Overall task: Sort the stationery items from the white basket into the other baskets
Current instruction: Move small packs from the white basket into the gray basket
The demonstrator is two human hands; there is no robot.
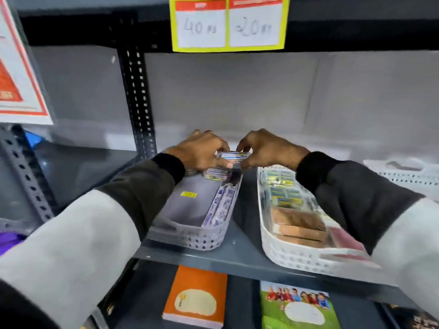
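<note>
Both hands meet over the far end of a lilac basket (190, 236) on a grey shelf. My left hand (202, 150) and my right hand (268, 148) pinch the two ends of a small blue-and-white packet (235, 155) between them. Below it, similar small packets (217, 174) lie stacked in the far end of the lilac basket, and pens line its right wall. To the right stands the white basket (285, 252), holding yellow-green small boxes (282, 186), brown boxes (299, 224) and a red item (346, 238).
Another white perforated basket (408, 174) sits at the far right of the shelf. A black slotted upright (140, 103) rises behind my left hand. Yellow price labels (228, 23) hang from the shelf above. Notebooks, orange (197, 298) and green (297, 307), lie on the lower shelf.
</note>
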